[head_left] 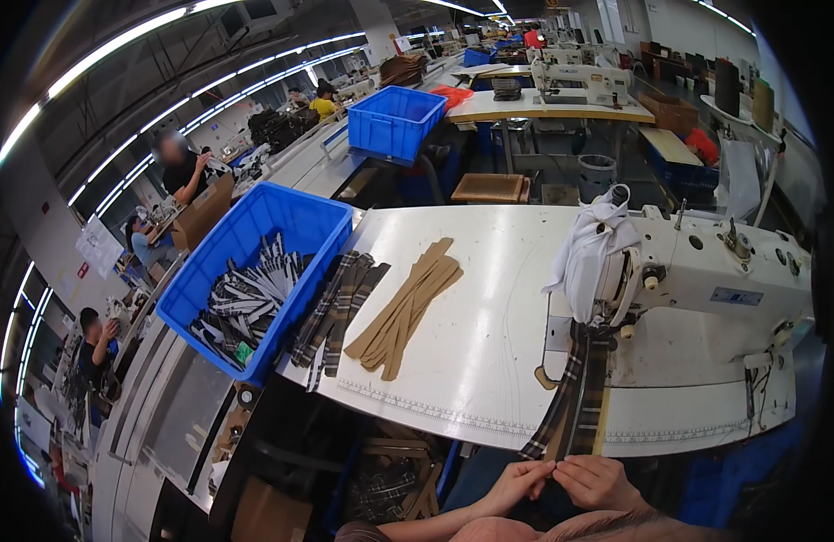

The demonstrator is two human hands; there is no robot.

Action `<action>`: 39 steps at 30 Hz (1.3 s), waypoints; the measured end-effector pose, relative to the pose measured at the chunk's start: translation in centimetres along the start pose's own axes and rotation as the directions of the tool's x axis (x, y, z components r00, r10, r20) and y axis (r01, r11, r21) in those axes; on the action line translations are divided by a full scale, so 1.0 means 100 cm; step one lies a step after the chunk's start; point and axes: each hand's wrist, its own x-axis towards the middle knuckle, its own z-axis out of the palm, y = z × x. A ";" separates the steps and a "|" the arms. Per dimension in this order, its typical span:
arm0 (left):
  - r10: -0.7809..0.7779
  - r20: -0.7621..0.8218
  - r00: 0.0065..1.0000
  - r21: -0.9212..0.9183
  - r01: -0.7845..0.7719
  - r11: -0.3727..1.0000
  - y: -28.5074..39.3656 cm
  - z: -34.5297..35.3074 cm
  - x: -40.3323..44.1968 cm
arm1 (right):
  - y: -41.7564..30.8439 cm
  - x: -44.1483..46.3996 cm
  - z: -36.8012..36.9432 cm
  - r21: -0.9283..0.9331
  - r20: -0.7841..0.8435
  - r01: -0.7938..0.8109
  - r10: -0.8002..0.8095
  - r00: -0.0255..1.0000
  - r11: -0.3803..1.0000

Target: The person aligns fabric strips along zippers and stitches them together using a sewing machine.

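Head view, lower centre of frame: grips the near end of the plaid fabric strips [594, 388] with left hand [516, 483] and right hand [597, 483], thumb and finger of each closed together on the cloth, side by side. Exact layer under each fingertip: cannot tell. Likely held at the end to keep the lengths straight towards the needle area of the sewing machine [724, 275], right of frame. Extends from below the machine head, over the front edge of the white table [489, 298], to the fingers. Shows dark brown and black plaid with pale lines, curved at left, straighter at right, yellowish along the right edge. Placed left of centre, likely for easy reach: tan strips [408, 307], loosely crossed, near a plaid bundle [340, 307] beside the blue bin [299, 212].
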 end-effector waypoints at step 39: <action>0.522 0.199 0.830 0.620 -0.519 0.589 0.032 -0.002 -0.055 | -0.001 0.000 -0.001 0.008 0.016 -0.010 0.010 1.000 1.000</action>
